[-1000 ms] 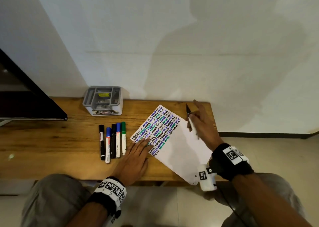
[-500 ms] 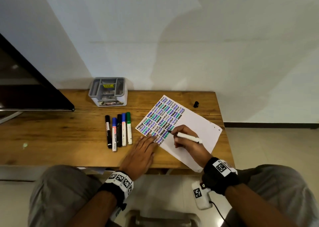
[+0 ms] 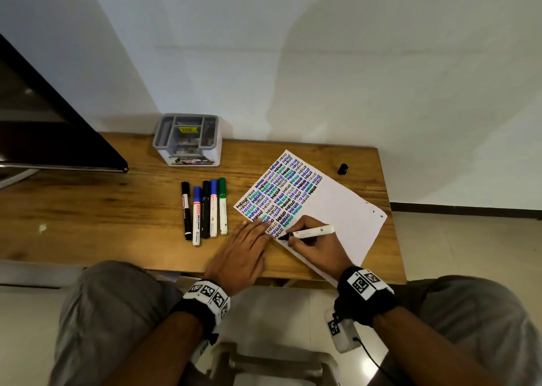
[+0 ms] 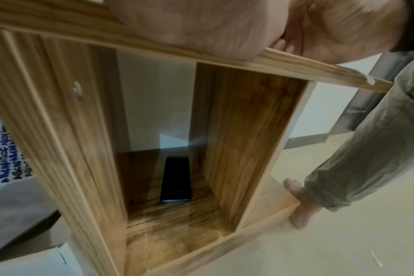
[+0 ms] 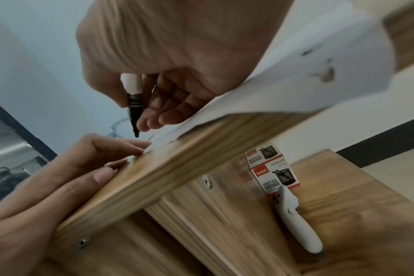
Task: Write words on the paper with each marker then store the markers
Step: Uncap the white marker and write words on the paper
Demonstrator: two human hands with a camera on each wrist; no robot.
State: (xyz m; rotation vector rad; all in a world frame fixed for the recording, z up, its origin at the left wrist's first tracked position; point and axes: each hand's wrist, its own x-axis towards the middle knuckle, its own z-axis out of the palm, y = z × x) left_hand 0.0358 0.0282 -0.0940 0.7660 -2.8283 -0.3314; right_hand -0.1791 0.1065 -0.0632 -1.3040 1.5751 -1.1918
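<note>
- Your right hand (image 3: 315, 246) pinches a white-barrelled black marker (image 3: 311, 233), thumb and fingers curled round its dark front section; the wrist view shows the same grip (image 5: 134, 104) with the bare tip pointing down at the sheet.
- The marker's tip sits on the paper (image 3: 346, 209) at the near end of the written block, just beside your left fingertips (image 3: 258, 222); the barrel slants away from them toward the blank part of the sheet.
- Your left hand (image 3: 240, 256) lies flat with fingers straight and together, palm on the wooden table (image 3: 102, 215) and fingertips pressing the paper's near left edge. It holds nothing.
- The paper lies at an angle on the table's right part, its far half filled with rows of "HELLO" in black, blue and green, its near corner hanging over the table's front edge.
- The marker's black cap (image 3: 342, 169) lies alone on the table beyond the paper's far right edge, well apart from both hands.
- Five capped markers lie side by side left of the paper, near your left hand: a black one (image 3: 186, 209), a blue one (image 3: 196, 215), a second black one (image 3: 206, 209), a second blue one (image 3: 213, 208) and a green one (image 3: 223, 205).
- A grey-topped white desk organizer (image 3: 187, 139) stands beyond those markers, against the wall.
- Under the table, your left wrist view shows a dark phone (image 4: 175, 179) lying flat on a lower shelf.
</note>
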